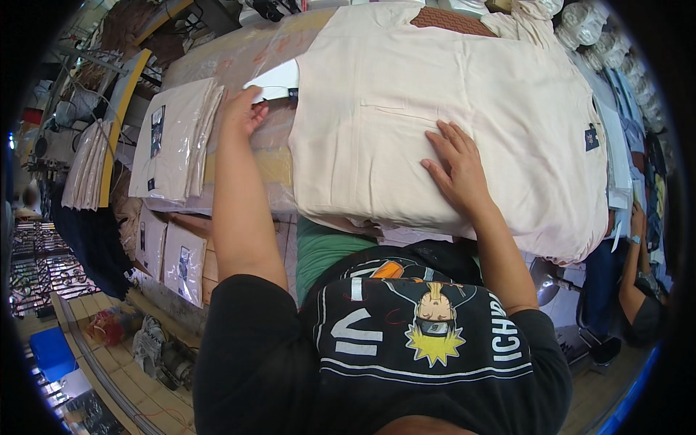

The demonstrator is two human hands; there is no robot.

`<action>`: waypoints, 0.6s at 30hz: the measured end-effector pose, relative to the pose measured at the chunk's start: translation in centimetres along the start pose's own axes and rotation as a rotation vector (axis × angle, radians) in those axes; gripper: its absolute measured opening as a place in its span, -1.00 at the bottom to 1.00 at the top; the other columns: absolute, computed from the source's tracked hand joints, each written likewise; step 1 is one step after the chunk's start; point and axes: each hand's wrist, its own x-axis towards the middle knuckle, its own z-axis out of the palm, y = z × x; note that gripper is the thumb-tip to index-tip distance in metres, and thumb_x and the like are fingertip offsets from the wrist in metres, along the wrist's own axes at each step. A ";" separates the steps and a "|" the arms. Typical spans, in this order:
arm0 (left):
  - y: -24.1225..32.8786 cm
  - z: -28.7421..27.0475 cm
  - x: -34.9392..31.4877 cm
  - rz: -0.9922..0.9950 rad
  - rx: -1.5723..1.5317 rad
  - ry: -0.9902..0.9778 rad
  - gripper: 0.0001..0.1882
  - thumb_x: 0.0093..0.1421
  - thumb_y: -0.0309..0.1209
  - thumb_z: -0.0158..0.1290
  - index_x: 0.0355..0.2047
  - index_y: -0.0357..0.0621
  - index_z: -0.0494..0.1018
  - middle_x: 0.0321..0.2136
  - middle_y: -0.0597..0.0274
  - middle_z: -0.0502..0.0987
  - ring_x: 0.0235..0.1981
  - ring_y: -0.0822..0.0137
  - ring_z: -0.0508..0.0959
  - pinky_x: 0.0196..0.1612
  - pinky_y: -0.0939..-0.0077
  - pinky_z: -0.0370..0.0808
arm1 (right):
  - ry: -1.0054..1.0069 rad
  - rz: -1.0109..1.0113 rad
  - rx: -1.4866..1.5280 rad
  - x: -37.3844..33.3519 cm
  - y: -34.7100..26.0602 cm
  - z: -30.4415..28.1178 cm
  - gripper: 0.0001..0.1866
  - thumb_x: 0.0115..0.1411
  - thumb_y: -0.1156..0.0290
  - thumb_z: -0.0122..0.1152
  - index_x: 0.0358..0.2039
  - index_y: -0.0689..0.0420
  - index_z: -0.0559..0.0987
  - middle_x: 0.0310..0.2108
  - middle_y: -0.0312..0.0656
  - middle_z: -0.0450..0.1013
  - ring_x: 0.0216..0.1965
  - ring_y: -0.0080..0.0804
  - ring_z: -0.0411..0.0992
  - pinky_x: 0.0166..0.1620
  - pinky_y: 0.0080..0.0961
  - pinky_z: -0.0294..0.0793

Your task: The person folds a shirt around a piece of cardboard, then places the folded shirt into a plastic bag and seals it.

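A cream garment (362, 152) lies spread over the work surface in front of me, with a slit-like pocket seam across its middle and a small dark label (591, 138) near its right end. My right hand (457, 161) rests flat on the cloth, its fingers apart, just below the seam. Past the garment's left edge, my left hand (245, 112) has its fingers curled at the tip of a white card (279, 80), which juts out from under the cloth. A thin dark cord and a small dark piece show beside the card. What those fingertips pinch is too small to make out.
Folded cream garments in clear bags (170, 141) are stacked at the left, with more bagged ones (185, 261) lower down. A plastic-wrapped surface (239, 54) extends behind my left hand. Blue cloth (627, 109) hangs at the right, where another person's arm (632, 254) shows.
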 end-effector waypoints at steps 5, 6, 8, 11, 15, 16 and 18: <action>-2.8 0.0 -1.2 0.168 -0.508 0.172 -0.60 0.05 -0.53 0.05 -0.08 -0.25 0.27 -0.31 0.12 0.44 -0.34 0.29 0.50 -0.28 0.39 0.53 | 0.000 0.006 -0.006 -0.1 0.0 -0.1 -0.54 0.07 0.21 0.17 -0.02 0.12 0.45 0.12 -0.04 0.24 0.19 -0.05 0.11 0.20 -0.20 0.05; -3.2 0.6 -1.6 0.151 -0.531 0.305 -0.61 0.03 -0.58 0.04 -0.10 -0.30 0.26 -0.24 0.08 0.42 -0.27 0.25 0.49 -0.21 0.33 0.54 | 0.004 0.003 -0.011 -0.1 0.0 0.0 -0.54 0.07 0.21 0.17 -0.02 0.12 0.45 0.11 -0.05 0.25 0.18 -0.05 0.11 0.20 -0.19 0.05; -4.2 0.1 -1.4 0.146 -0.480 0.308 -0.59 0.02 -0.60 0.05 -0.09 -0.33 0.25 -0.22 0.08 0.41 -0.25 0.23 0.49 -0.17 0.31 0.53 | 0.008 -0.010 -0.006 -0.1 0.0 0.1 -0.54 0.07 0.21 0.17 -0.02 0.12 0.45 0.11 -0.05 0.25 0.18 -0.05 0.12 0.20 -0.19 0.06; -4.3 0.0 -1.9 0.122 -0.373 0.334 -0.52 0.03 -0.46 0.11 -0.04 -0.32 0.24 -0.14 0.04 0.38 -0.16 0.15 0.43 -0.06 0.19 0.42 | 0.012 -0.012 -0.007 -0.1 0.0 0.1 -0.54 0.07 0.21 0.17 -0.02 0.12 0.45 0.11 -0.04 0.25 0.18 -0.05 0.12 0.19 -0.20 0.06; -3.9 0.9 -5.3 0.324 0.171 0.345 -0.28 -0.02 -0.08 0.19 0.04 -0.30 0.26 -0.01 -0.02 0.33 0.10 0.09 0.25 0.15 0.12 0.11 | 0.019 -0.003 -0.007 -0.2 0.2 0.0 -0.54 0.07 0.22 0.17 -0.02 0.12 0.45 0.10 -0.04 0.26 0.18 -0.05 0.12 0.19 -0.19 0.07; -5.1 0.1 -5.9 0.463 0.443 0.389 -0.32 -0.04 -0.05 0.19 -0.02 -0.27 0.32 -0.05 0.00 0.36 0.07 0.08 0.27 0.12 0.11 0.15 | 0.020 -0.015 0.012 -0.1 -0.2 0.0 -0.54 0.07 0.22 0.18 -0.02 0.12 0.45 0.10 -0.03 0.26 0.18 -0.04 0.12 0.19 -0.19 0.08; -6.7 1.4 -8.0 0.554 0.937 0.315 -0.41 -0.03 -0.04 0.17 -0.09 -0.19 0.41 -0.07 0.02 0.38 0.06 0.05 0.28 0.10 0.12 0.18 | 0.008 -0.006 0.010 -0.2 0.1 0.0 -0.55 0.06 0.23 0.18 -0.03 0.12 0.45 0.10 -0.02 0.26 0.18 -0.04 0.12 0.19 -0.19 0.08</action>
